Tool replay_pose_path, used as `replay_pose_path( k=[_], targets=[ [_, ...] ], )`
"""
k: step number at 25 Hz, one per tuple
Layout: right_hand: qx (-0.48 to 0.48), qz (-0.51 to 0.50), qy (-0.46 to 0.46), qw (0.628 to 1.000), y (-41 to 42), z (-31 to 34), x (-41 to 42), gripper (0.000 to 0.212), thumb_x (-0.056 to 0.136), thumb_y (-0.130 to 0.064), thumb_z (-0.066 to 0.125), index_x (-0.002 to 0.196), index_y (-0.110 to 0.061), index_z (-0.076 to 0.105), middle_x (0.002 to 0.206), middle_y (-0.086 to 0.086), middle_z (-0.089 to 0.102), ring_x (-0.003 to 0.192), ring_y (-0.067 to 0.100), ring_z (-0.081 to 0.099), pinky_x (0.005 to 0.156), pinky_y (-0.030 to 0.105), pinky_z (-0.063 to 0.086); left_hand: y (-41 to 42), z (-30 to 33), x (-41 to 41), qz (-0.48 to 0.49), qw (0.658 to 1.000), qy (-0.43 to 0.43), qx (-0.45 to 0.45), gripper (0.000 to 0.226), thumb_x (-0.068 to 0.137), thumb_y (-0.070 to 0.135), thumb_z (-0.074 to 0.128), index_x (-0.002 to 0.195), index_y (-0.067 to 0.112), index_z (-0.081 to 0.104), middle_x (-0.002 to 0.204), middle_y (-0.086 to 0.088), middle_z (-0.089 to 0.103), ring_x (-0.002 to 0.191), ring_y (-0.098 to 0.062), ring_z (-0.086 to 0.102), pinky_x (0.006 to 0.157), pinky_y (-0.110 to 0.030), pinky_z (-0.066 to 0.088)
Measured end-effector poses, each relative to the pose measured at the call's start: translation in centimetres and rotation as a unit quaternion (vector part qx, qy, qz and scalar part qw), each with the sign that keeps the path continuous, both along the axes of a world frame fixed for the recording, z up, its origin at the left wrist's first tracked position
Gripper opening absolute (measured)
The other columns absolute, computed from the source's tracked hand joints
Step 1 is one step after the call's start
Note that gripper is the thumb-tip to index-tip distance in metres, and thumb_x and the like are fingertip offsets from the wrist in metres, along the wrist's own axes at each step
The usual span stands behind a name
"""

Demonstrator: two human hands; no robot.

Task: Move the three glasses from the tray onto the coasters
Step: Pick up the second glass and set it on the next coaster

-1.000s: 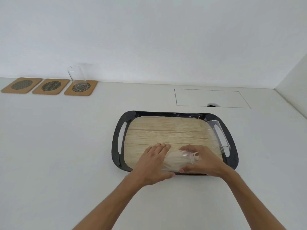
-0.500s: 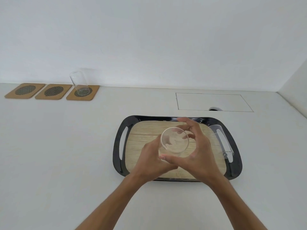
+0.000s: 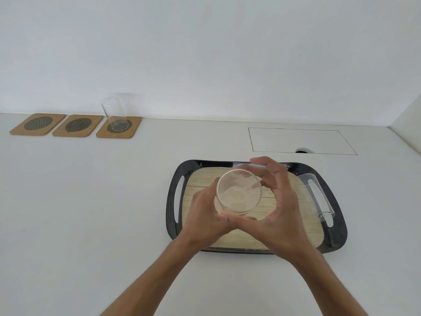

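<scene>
Above the black tray point(image 3: 173, 201) with a wood-look floor, I hold a clear glass point(image 3: 238, 190) upright, its mouth towards me. My left hand point(image 3: 205, 215) wraps its left side and my right hand point(image 3: 282, 201) its right side. Another clear glass point(image 3: 315, 197) lies on its side at the tray's right edge, over the handle slot. A third glass point(image 3: 114, 114) stands on the rightmost of three cork coasters point(image 3: 134, 127) at the far left by the wall. The middle coaster point(image 3: 78, 125) and the left coaster point(image 3: 38, 123) carry nothing.
Everything rests on a white counter that meets a white wall at the back and another wall at the right. A thin-lined rectangular panel point(image 3: 300, 140) with a small dark hole point(image 3: 304, 151) lies in the counter behind the tray.
Both hands lifted the glass from lying on the tray's front part and turned it upright, mouth towards me. The other two glasses have not moved.
</scene>
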State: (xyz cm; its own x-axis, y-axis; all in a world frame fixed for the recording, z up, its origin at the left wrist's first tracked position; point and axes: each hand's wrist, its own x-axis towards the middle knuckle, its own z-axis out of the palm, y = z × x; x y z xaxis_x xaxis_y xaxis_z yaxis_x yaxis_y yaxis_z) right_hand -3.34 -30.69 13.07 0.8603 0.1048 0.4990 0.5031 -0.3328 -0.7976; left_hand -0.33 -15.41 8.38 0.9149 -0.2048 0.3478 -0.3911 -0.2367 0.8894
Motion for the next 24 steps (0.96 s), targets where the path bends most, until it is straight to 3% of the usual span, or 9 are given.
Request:
replay_pose_path(
  k=[2,4,6,9,12,17,20,24],
  targets=[
    [-0.022,0.010,0.018,1.000,0.7,0.0,0.2,0.102,0.059,-0.046,0.091,0.144,-0.026,0.038,0.133,-0.023,0.062,0.127,0.009,0.058,0.099,0.018,0.043,0.9,0.1,0.0,0.009,1.000,-0.002,0.010,0.062,0.061,0.056,0.088,0.108,0.022,0.068,0.089,0.020,0.071,0.086,-0.007,0.070,0.075,-0.022,0.053],
    [-0.050,0.023,0.054,0.997,1.6,-0.3,0.3,0.109,0.059,-0.050,0.092,0.149,-0.036,0.032,0.137,-0.026,0.058,0.130,0.003,0.055,0.101,0.009,0.037,2.1,0.1,0.2,0.020,1.000,0.002,0.019,0.064,0.060,0.053,0.090,0.112,0.023,0.067,0.094,0.020,0.073,0.092,-0.009,0.071,0.078,-0.020,0.053],
    [-0.073,0.025,0.080,0.994,3.5,-0.6,0.4,0.102,0.061,-0.050,0.091,0.147,-0.043,0.036,0.132,-0.028,0.060,0.126,-0.001,0.056,0.099,0.006,0.037,4.0,-0.1,0.6,0.033,0.999,-0.001,0.029,0.066,0.060,0.055,0.089,0.116,0.026,0.067,0.100,0.020,0.074,0.098,-0.008,0.071,0.080,-0.016,0.052],
    [-0.048,0.006,0.081,0.996,6.3,-1.3,0.9,0.076,0.066,-0.037,0.092,0.131,-0.039,0.053,0.117,-0.022,0.068,0.115,0.003,0.063,0.086,0.004,0.044,6.5,-0.4,1.3,0.039,0.999,0.008,0.036,0.066,0.058,0.055,0.090,0.114,0.028,0.068,0.099,0.020,0.074,0.097,-0.005,0.071,0.078,-0.011,0.050],
    [-0.021,-0.001,0.079,0.997,6.4,-1.2,1.3,0.069,0.065,-0.034,0.092,0.125,-0.035,0.058,0.113,-0.020,0.070,0.111,0.006,0.065,0.076,0.002,0.046,6.6,-0.2,1.2,0.040,0.998,0.010,0.037,0.067,0.058,0.053,0.091,0.116,0.030,0.067,0.101,0.022,0.074,0.098,-0.005,0.071,0.078,-0.013,0.052],
    [-0.029,-0.007,0.073,0.997,9.9,-1.5,2.2,0.071,0.064,-0.041,0.090,0.127,-0.035,0.058,0.114,-0.024,0.070,0.111,0.004,0.067,0.087,0.006,0.045,9.9,-0.1,2.0,0.054,0.998,-0.005,0.032,0.065,0.059,0.049,0.092,0.115,0.027,0.067,0.099,0.021,0.073,0.093,-0.004,0.071,0.075,-0.011,0.050],
    [-0.031,-0.021,0.072,0.997,12.3,-1.9,2.9,0.065,0.065,-0.041,0.091,0.122,-0.033,0.061,0.110,-0.026,0.071,0.104,0.001,0.069,0.083,0.005,0.046,12.2,-0.4,2.6,0.049,0.998,-0.006,0.043,0.062,0.061,0.049,0.091,0.115,0.029,0.066,0.101,0.022,0.073,0.096,-0.006,0.070,0.077,-0.015,0.053],
    [-0.027,-0.027,0.080,0.996,15.5,-2.3,3.8,0.066,0.064,-0.043,0.091,0.122,-0.033,0.062,0.109,-0.026,0.071,0.102,0.001,0.069,0.080,0.004,0.046,15.5,-1.0,3.6,0.044,0.998,-0.004,0.052,0.064,0.063,0.051,0.089,0.117,0.029,0.064,0.107,0.026,0.071,0.101,-0.001,0.069,0.078,-0.008,0.048]
  ],
)
